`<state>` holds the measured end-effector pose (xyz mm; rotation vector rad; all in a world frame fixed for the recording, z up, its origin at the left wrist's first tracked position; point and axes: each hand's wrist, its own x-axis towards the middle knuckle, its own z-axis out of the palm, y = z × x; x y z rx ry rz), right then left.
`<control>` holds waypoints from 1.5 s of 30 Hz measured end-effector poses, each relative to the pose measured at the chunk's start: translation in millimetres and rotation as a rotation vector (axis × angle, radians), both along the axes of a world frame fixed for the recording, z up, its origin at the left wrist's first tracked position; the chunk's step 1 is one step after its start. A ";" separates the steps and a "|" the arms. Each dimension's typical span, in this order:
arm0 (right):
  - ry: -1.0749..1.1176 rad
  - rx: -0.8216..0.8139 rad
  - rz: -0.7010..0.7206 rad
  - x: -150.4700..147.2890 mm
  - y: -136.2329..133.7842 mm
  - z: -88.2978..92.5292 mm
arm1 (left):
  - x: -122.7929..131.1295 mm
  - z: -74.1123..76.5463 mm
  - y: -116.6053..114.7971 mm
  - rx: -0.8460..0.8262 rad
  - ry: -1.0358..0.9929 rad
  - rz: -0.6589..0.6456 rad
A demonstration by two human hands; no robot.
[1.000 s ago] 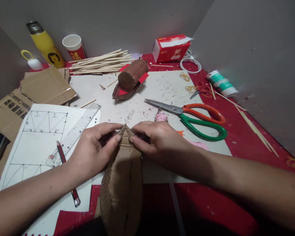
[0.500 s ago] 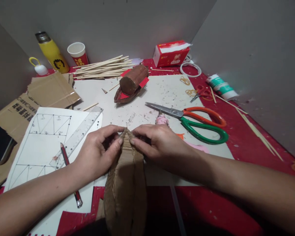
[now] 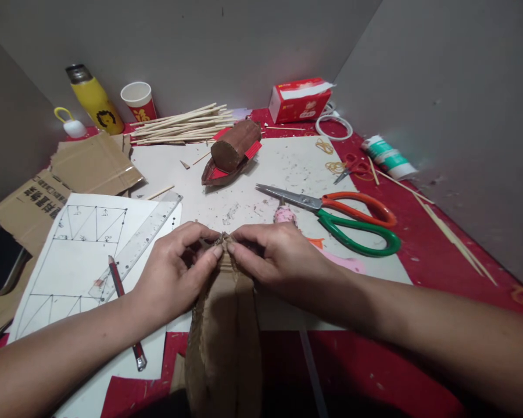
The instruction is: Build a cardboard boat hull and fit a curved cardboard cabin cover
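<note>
A brown cardboard hull-shaped piece (image 3: 224, 331) stands in front of me, its pointed far end pinched between both hands. My left hand (image 3: 174, 273) presses the tip from the left with thumb and fingers closed on it. My right hand (image 3: 274, 258) squeezes the same tip from the right. The thumbs almost meet over the point. Beyond them lies a finished brown and red model boat (image 3: 230, 152) on the white sheet (image 3: 287, 162).
Orange-and-green scissors (image 3: 353, 216) lie right of my hands. A drawing sheet (image 3: 70, 255), clear ruler (image 3: 142, 241) and pencil (image 3: 126, 310) lie left. At the back are wooden sticks (image 3: 183, 123), yellow flask (image 3: 95, 100), paper cup (image 3: 138, 100), tissue box (image 3: 300, 100), cardboard scraps (image 3: 91, 165), glue bottle (image 3: 387, 157).
Both hands have pressed closer together over the cardboard tip, covering more of it. The view has shifted slightly; nothing else on the table moved.
</note>
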<state>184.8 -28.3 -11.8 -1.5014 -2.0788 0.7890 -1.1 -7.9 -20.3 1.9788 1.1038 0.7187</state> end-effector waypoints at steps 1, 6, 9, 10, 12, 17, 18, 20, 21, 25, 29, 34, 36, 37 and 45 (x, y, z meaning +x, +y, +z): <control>0.001 0.001 0.001 -0.2 -0.2 -0.2 | 0.2 -0.8 -0.6 0.004 0.007 0.003; 0.002 -0.014 0.013 -0.6 -0.5 -1.7 | 1.0 -2.5 -4.5 0.058 0.058 0.012; 0.024 -0.028 0.012 -0.3 0.9 -0.3 | 1.3 -2.2 -5.4 0.040 0.055 0.027; 0.036 -0.045 0.008 -0.2 1.7 0.9 | 1.3 -1.9 -5.3 0.027 0.042 0.035; 0.064 -0.108 -0.008 0.0 3.3 4.4 | 1.3 -1.0 -5.0 -0.012 0.010 0.044; 0.091 -0.181 -0.022 0.6 5.0 10.2 | 1.8 2.6 -4.9 -0.076 -0.033 0.061; 0.090 -0.162 -0.015 1.0 4.7 10.0 | 1.9 3.3 -4.9 -0.086 -0.042 0.068; 0.087 -0.124 0.005 2.0 3.9 8.4 | 2.3 4.9 -4.3 -0.124 -0.074 0.084; 0.085 -0.110 0.016 2.5 3.4 7.5 | 2.5 5.9 -3.8 -0.154 -0.093 0.092; 0.081 -0.098 0.036 3.8 0.8 5.8 | 3.6 10.2 -1.4 -0.321 -0.169 0.117; 0.091 -0.056 0.027 3.2 -2.1 6.1 | 4.1 13.0 -0.3 -0.465 -0.223 0.146; 0.160 -0.017 0.028 2.5 -5.5 5.2 | 4.0 12.7 -2.6 -0.517 -0.265 0.172; 0.190 -0.005 0.032 2.8 -5.9 4.4 | 3.9 12.0 -3.4 -0.532 -0.279 0.176; 0.205 0.005 0.037 3.0 -5.7 3.8 | 3.8 11.6 -3.5 -0.524 -0.289 0.173; 0.246 0.053 -0.002 4.7 0.6 2.6 | 3.8 9.5 -0.7 -0.470 -0.293 0.134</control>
